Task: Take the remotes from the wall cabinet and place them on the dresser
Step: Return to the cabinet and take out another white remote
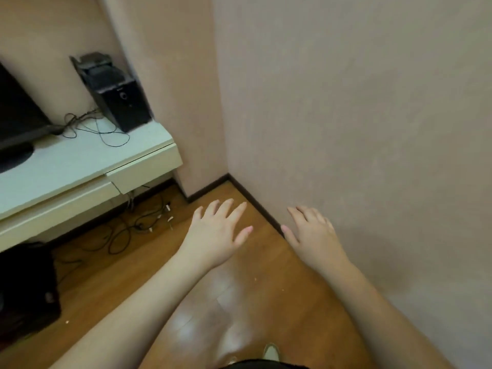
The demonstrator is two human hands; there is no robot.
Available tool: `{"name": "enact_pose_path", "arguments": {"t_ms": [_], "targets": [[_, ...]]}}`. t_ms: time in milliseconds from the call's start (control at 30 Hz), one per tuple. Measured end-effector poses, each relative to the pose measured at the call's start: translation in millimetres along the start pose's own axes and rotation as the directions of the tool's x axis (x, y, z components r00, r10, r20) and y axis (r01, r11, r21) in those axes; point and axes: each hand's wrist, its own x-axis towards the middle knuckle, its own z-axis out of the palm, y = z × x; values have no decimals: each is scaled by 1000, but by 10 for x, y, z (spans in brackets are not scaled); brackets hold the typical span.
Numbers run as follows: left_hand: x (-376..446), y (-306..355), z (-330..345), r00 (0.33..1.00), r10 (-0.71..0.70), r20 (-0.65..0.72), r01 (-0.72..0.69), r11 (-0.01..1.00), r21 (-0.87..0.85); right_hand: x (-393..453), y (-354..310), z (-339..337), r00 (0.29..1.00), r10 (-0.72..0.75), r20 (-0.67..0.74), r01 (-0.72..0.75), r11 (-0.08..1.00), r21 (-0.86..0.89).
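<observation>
Both my hands are stretched out in front of me over the wooden floor, palms down and holding nothing. My left hand [218,230] has its fingers spread. My right hand [311,231] is close to the pinkish wall, fingers relaxed. No remote and no wall cabinet is in view. The white dresser [80,166] stands at the left against the wall.
On the dresser stand a black speaker [114,94], the corner of a dark TV [18,115] and loose black cables [98,129]. More cables [135,225] lie on the floor beneath it. A dark box [24,288] sits at the lower left. The wall [359,115] fills the right side.
</observation>
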Motion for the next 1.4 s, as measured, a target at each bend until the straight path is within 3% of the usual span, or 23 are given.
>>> {"name": "enact_pose_path", "arguments": {"t_ms": [233, 567, 767, 967, 1400], "targets": [[-160, -350, -145, 978, -204, -43, 204, 979, 9, 579, -468, -7, 970, -233, 69, 230, 972, 44], [-571, -1483, -305, 897, -427, -116, 425, 904, -47, 1058, -1881, 47, 848, -526, 65, 525, 850, 33], [-869, -2394, -515, 869, -463, -173, 442, 885, -148, 1195, -2962, 72, 800, -597, 57, 595, 802, 52], [-1016, -3068, -813, 856, -456, -244, 442, 890, -111, 1379, -3735, -9, 760, -650, 13, 650, 760, -6], [-382, -3795, -1506, 854, -430, -292, 433, 900, -57, 2300, -4371, -496, 684, -724, -86, 715, 689, -115]]}}
